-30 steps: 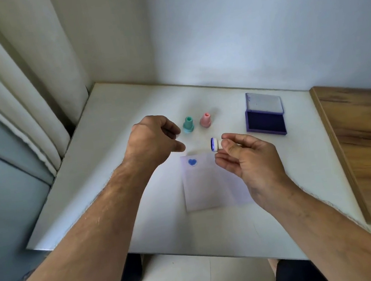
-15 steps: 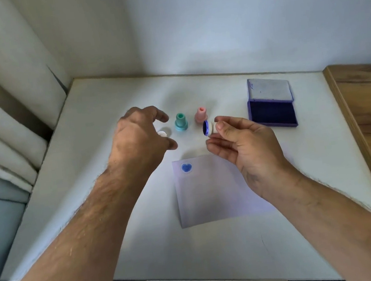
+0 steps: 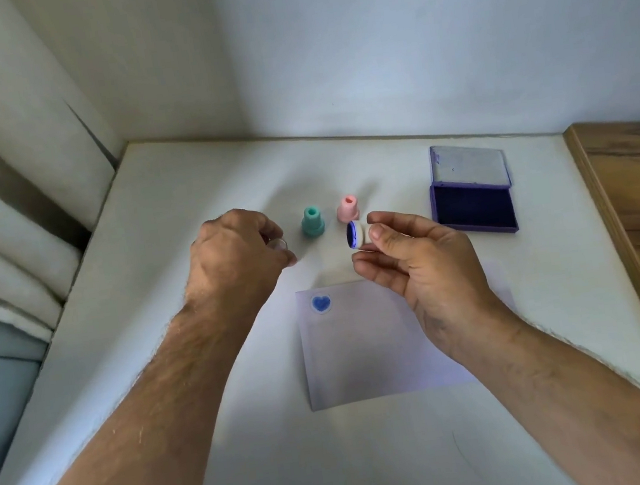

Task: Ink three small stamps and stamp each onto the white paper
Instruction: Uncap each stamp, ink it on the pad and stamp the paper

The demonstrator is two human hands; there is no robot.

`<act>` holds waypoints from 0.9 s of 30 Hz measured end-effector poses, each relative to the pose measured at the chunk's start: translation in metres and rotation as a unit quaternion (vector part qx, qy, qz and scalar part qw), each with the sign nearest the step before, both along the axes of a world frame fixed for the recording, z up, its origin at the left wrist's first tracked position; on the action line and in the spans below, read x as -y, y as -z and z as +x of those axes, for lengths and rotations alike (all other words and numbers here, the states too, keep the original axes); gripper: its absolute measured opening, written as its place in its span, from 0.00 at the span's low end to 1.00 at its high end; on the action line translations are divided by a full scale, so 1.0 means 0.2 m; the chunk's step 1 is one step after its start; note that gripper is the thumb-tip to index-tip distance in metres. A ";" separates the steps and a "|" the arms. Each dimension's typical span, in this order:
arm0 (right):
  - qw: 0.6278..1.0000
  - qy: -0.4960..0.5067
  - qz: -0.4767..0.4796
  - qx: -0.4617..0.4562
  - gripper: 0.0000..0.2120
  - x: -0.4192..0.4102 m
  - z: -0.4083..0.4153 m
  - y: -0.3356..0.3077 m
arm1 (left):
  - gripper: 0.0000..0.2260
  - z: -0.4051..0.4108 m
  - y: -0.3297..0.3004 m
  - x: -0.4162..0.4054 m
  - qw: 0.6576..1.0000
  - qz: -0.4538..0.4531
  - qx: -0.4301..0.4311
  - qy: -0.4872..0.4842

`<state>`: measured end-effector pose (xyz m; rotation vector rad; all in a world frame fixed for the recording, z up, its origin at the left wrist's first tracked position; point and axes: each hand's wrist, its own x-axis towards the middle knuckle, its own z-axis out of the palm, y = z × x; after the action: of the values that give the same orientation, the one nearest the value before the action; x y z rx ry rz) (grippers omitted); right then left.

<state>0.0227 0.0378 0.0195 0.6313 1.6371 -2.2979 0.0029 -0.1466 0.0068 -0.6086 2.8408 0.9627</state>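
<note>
Stamps come first in our head view: our right hand [image 3: 427, 265] pinches a white stamp [image 3: 358, 234] on its side, inked blue face turned left, above the white paper [image 3: 381, 348]. Our left hand [image 3: 236, 253] curls its fingers round a small clear cap [image 3: 278, 243]. A teal stamp [image 3: 312, 223] and pink stamp [image 3: 347, 208] stand upright behind. One blue heart print [image 3: 321, 303] marks the paper's top left corner. An open ink pad [image 3: 473, 206] lies well right on the table [image 3: 190, 194].

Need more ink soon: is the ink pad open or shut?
Open: the ink pad shows its dark pad, lid folded back.
</note>
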 end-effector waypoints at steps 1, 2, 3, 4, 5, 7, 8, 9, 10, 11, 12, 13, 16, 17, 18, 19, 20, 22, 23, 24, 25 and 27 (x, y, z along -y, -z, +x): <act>1.000 0.000 -0.009 -0.001 0.05 0.00 0.00 -0.01 | 0.08 0.00 -0.02 0.00 1.000 0.013 -0.011 -0.013; 1.000 0.001 -0.017 0.000 0.05 0.00 -0.01 -0.01 | 0.08 0.00 -0.04 0.01 0.998 0.033 -0.029 -0.033; 1.000 0.002 -0.023 0.000 0.06 -0.01 -0.01 -0.02 | 0.08 0.00 -0.06 0.02 0.995 0.059 -0.054 -0.060; 1.000 0.003 -0.030 -0.001 0.06 -0.01 -0.01 -0.02 | 0.09 -0.01 -0.09 0.02 0.988 0.094 -0.082 -0.087; 0.999 0.004 -0.038 -0.003 0.07 -0.02 -0.02 -0.03 | 0.09 -0.01 -0.11 0.02 0.978 0.139 -0.108 -0.109; 0.999 0.006 -0.053 -0.011 0.08 -0.02 -0.02 -0.03 | 0.10 -0.01 -0.14 0.00 0.951 0.241 -0.151 -0.118; 0.998 0.006 -0.056 -0.018 0.09 -0.01 -0.02 -0.03 | 0.11 -0.01 -0.15 -0.02 0.937 0.288 -0.169 -0.106; 0.998 0.005 -0.057 -0.027 0.10 -0.01 -0.03 -0.04 | 0.11 -0.01 -0.17 -0.03 0.924 0.323 -0.186 -0.088; 0.998 0.005 -0.058 -0.035 0.11 -0.01 -0.03 -0.04 | 0.10 -0.01 -0.17 -0.04 0.913 0.348 -0.201 -0.068; 0.997 0.004 -0.058 -0.043 0.12 -0.01 -0.02 -0.04 | 0.10 0.00 -0.18 -0.06 0.904 0.368 -0.213 -0.050; 0.997 0.004 -0.056 -0.049 0.12 -0.01 -0.02 -0.04 | 0.09 0.00 -0.18 -0.07 0.896 0.384 -0.219 -0.041; 0.997 0.004 -0.054 -0.053 0.13 -0.01 -0.02 -0.03 | 0.09 0.00 -0.18 -0.08 0.890 0.398 -0.220 -0.037; 0.997 0.004 -0.053 -0.056 0.12 -0.01 -0.02 -0.03 | 0.07 0.01 -0.17 -0.11 0.885 0.420 -0.199 -0.035; 0.997 0.004 -0.056 -0.059 0.12 -0.01 -0.02 -0.02 | 0.07 0.02 -0.16 -0.12 0.884 0.424 -0.191 -0.037; 0.996 0.005 -0.057 -0.062 0.12 -0.01 -0.03 -0.02 | 0.06 0.02 -0.16 -0.13 0.884 0.429 -0.184 -0.039; 0.996 0.006 -0.056 -0.065 0.12 -0.01 -0.03 -0.02 | 0.06 0.02 -0.15 -0.14 0.883 0.434 -0.176 -0.041; 0.996 0.008 -0.052 -0.068 0.12 -0.01 -0.03 -0.02 | 0.05 0.02 -0.15 -0.14 0.881 0.441 -0.168 -0.041; 0.996 0.013 -0.046 -0.073 0.12 -0.01 -0.03 -0.02 | 0.05 0.02 -0.15 -0.15 0.873 0.461 -0.156 -0.041; 0.996 0.014 -0.046 -0.075 0.12 -0.01 -0.03 -0.03 | 0.06 0.02 -0.15 -0.15 0.868 0.471 -0.151 -0.046; 0.996 0.013 -0.047 -0.078 0.12 -0.01 -0.03 -0.03 | 0.07 0.02 -0.15 -0.15 0.863 0.481 -0.147 -0.052; 0.995 0.011 -0.050 -0.081 0.12 -0.01 -0.03 -0.03 | 0.08 0.02 -0.16 -0.15 0.855 0.494 -0.143 -0.058; 0.995 0.001 -0.045 -0.092 0.11 -0.01 -0.02 -0.04 | 0.09 0.02 -0.17 -0.15 0.834 0.531 -0.132 -0.067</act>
<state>0.0178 0.0400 0.0272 0.4111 1.5984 -2.4795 0.0075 -0.1159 0.0402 -0.5189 1.8853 2.4681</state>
